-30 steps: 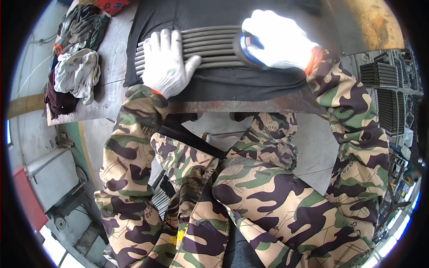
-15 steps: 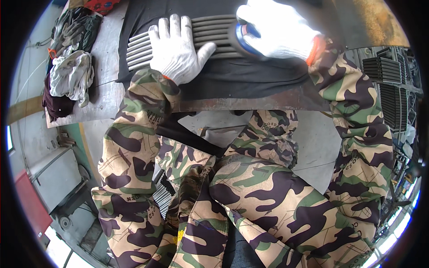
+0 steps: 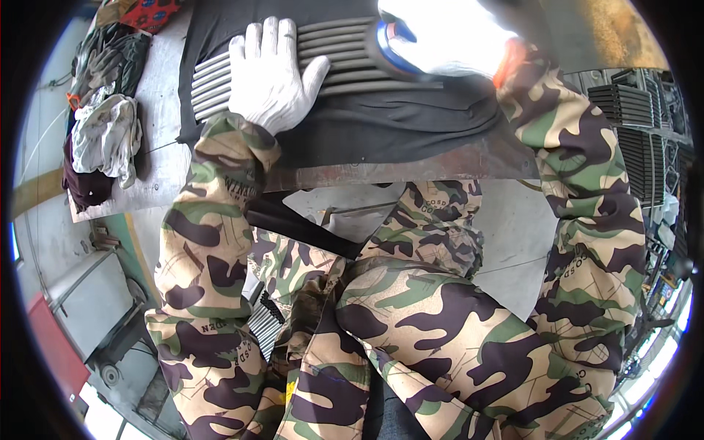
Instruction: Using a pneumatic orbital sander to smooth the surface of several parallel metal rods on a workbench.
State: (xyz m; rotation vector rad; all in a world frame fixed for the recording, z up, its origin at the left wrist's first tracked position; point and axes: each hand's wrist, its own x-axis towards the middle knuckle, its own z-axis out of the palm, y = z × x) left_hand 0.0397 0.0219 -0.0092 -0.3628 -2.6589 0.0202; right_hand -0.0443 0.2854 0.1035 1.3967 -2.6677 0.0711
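A row of thin dark grey metal rods (image 3: pixel 339 67) lies side by side on a black cloth (image 3: pixel 367 136) spread over the table. My left hand (image 3: pixel 270 82), in a white knitted glove, rests flat across the rods toward their left end, fingers stretched and thumb apart. Farther right, my right hand (image 3: pixel 453 40), gloved in white with an orange cuff, grips a round blue pad with a dark rim (image 3: pixel 391 53). That pad sits on the rods. Glare and blur hide part of the right hand's fingers and the exact kind of pad.
Crumpled gloves and rags (image 3: pixel 108 132) lie at the table's left side, beside a red patterned cloth (image 3: pixel 150 15). The steel table edge (image 3: pixel 352 170) runs in front of me. On the right stand racks with stacked dark rods (image 3: pixel 623 110). A brownish metal sheet (image 3: pixel 623 33) covers the far right.
The rods, cloth and left hand appear shifted slightly left in the picture. My right hand and the round pad have moved a little left and farther away, baring rod ends to the right.
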